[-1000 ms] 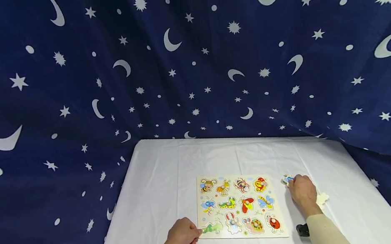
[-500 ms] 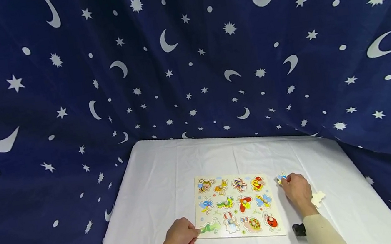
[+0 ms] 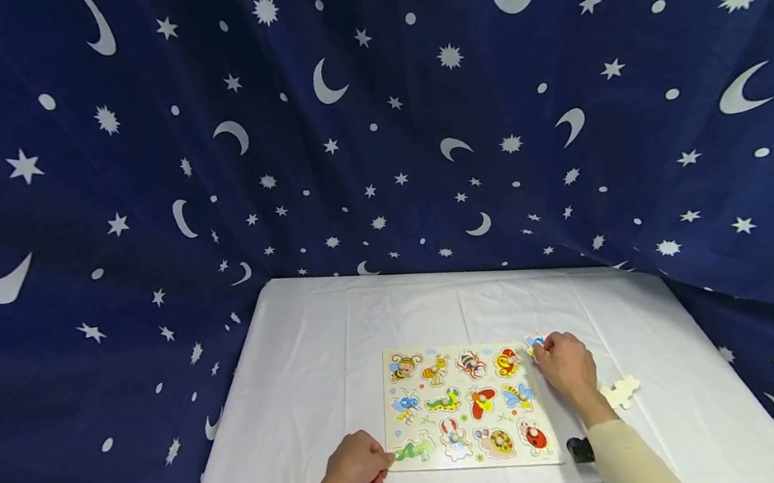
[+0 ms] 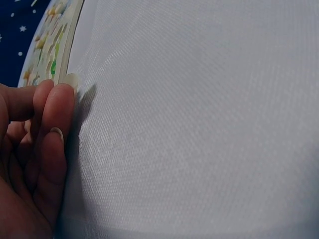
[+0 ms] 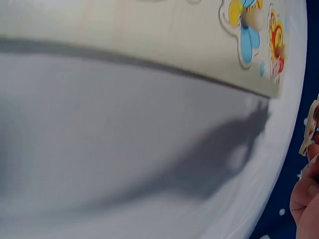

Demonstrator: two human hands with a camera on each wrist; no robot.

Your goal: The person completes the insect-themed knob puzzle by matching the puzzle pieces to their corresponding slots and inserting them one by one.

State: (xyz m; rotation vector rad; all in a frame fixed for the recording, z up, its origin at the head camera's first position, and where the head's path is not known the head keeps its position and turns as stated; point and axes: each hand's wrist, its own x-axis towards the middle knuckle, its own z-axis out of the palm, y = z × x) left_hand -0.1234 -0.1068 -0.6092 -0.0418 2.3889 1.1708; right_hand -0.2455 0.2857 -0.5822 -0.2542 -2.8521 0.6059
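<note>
A wooden peg puzzle board (image 3: 404,431) with printed insects lies on the white table. My left hand (image 3: 356,463) pinches its near left corner; in the left wrist view the fingertips of the left hand (image 4: 42,129) meet at the edge of the board (image 4: 65,45). Just off the far right corner, my right hand (image 3: 569,368) holds a blue-and-yellow insect puzzle piece (image 3: 533,343) between thumb and fingers, raised over the table. The right wrist view catches only part of the right hand (image 5: 306,194) and the piece (image 5: 311,122) at its margin.
A pale puzzle piece (image 3: 621,392) lies plain side up right of the right forearm. A small black object (image 3: 580,450) sits by the right sleeve. Knobbed pieces such as the ladybug (image 3: 534,436) sit in the board. A dark blue star-patterned curtain (image 3: 367,111) surrounds the table.
My right hand has carried the insect piece left, toward the board's far right corner, uncovering more of the pale piece. My left hand stays at the board's corner.
</note>
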